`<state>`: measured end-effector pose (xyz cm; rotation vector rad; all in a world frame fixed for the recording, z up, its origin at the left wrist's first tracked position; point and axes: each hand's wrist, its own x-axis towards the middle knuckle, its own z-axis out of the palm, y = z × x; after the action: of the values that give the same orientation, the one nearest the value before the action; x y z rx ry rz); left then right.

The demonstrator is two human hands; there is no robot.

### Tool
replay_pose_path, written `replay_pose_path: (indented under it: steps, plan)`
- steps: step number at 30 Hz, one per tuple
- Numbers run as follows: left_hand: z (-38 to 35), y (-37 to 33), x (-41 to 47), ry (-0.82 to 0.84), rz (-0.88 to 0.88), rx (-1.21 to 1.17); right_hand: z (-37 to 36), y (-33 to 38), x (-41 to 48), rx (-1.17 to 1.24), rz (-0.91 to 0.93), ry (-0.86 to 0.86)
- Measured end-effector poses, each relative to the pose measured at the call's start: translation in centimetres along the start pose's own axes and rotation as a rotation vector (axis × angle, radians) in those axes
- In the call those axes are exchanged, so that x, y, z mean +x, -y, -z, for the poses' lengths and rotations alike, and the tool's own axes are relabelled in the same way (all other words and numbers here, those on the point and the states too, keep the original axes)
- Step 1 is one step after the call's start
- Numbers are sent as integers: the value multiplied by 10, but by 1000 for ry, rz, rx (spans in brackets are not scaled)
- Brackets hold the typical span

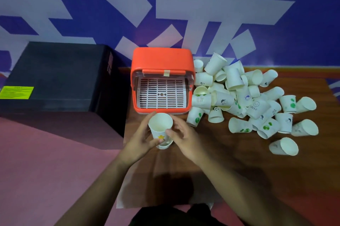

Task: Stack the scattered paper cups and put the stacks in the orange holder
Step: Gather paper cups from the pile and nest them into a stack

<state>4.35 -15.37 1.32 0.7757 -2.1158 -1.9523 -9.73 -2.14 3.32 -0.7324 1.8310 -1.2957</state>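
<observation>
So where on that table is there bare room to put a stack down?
The table is bare along its near part, around the forearms and below the lone cup. A small bare strip lies between the orange holder and the hands, left hand and right hand, which hold a cup stack. The cup pile right of the holder is crowded.

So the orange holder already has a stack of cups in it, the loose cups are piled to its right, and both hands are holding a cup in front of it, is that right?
Not quite. In the head view the orange holder has no cups in it; only its white grate shows. The rest holds: the loose cups are piled to its right, and the left hand and right hand hold a cup in front of it.
</observation>
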Motion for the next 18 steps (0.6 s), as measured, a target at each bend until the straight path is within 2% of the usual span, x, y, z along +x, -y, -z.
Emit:
replay_pose_path:
  steps: [8,12,14,18]
  plan:
    - [-1,24,-8,71,136,11,-3,-29,-4,-200,-92,8]
    - [-2,38,-5,88,130,116,-10,-47,-6,-309,-123,-2]
    - [-4,37,-5,76,114,187,-10,-49,-8,-375,-150,1]
    - [-11,29,-6,-17,92,273,4,-46,-7,-353,-148,-2]
